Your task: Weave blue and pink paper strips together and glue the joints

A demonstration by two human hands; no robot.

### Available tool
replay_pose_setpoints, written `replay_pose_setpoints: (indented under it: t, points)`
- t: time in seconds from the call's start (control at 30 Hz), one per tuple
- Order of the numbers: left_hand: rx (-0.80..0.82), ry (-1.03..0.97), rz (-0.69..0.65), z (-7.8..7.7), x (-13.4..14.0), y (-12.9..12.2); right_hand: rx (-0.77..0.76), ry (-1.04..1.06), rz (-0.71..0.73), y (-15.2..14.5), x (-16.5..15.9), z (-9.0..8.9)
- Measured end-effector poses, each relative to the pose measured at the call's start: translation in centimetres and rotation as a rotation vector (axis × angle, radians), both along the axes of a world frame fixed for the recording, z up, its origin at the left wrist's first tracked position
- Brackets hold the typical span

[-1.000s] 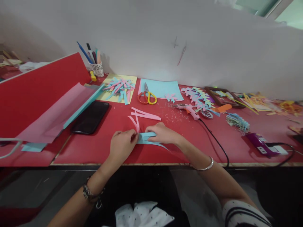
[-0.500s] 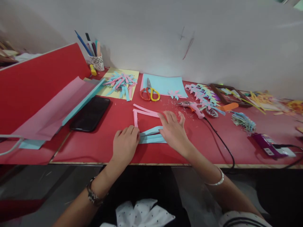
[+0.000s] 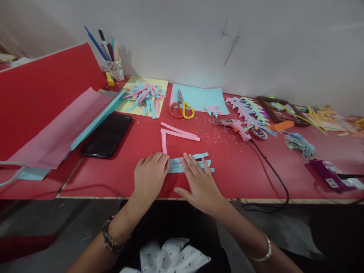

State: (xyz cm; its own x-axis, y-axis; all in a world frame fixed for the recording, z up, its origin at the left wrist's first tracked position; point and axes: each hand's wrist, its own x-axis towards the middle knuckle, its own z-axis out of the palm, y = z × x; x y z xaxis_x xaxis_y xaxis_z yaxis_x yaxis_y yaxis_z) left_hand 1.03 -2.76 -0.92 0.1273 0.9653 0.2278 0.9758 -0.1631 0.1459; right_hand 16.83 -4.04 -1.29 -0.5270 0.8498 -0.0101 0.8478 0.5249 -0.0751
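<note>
Light blue paper strips (image 3: 176,168) lie side by side on the red tabletop. My left hand (image 3: 150,174), its fingers curled together, grips their left ends; the fingertips are partly hidden. With fingers spread, my right hand (image 3: 201,185) lies flat across the strips near their right ends, the thumb out to the left. Just beyond my hands are pink paper strips (image 3: 180,134), some side by side and one pointing down toward my left hand.
A black phone (image 3: 106,135) lies to the left. Behind are scissors (image 3: 182,108), a blue sheet (image 3: 203,96) and a fringed paper pile (image 3: 146,96). On the right are a pink glue gun (image 3: 236,127), its black cord (image 3: 270,170) and a purple power strip (image 3: 327,174).
My right hand has left the pink strips, moved down toward me and flattened onto the blue strips. My left hand stays at the strips' left ends. The view has shifted slightly.
</note>
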Motion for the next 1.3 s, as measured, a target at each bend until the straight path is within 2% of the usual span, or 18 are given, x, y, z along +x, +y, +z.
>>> replay_pose_setpoints:
  t: [0.17,0.33,0.53,0.7,0.9,1.13,1.3]
  points:
    - [-0.070,-0.092,-0.049,0.0,-1.1,-0.1,-0.006,-0.044,-0.133,-0.4,1.9,0.0]
    - [-0.135,-0.243,-0.167,-0.1,-2.9,-0.4,0.028,-0.036,-0.150,-0.8,2.2,-0.4]
    - [-0.187,-0.249,-0.185,0.1,-2.8,-0.3,0.097,0.023,-0.149,-0.9,2.2,-0.5]
    - [-0.238,-0.197,-0.190,0.8,-2.3,0.0,0.112,0.162,-0.189,-0.3,2.3,0.5]
    - [-0.236,-0.116,-0.196,1.4,-2.1,0.1,0.129,0.158,-0.119,1.2,3.1,1.8]
    - [-0.289,-0.096,-0.199,1.4,-2.0,0.2,0.253,0.109,-0.100,1.9,2.9,2.1]
    - [-0.300,-0.151,-0.223,1.0,-2.1,0.4,0.087,0.105,0.049,1.8,3.0,2.8]
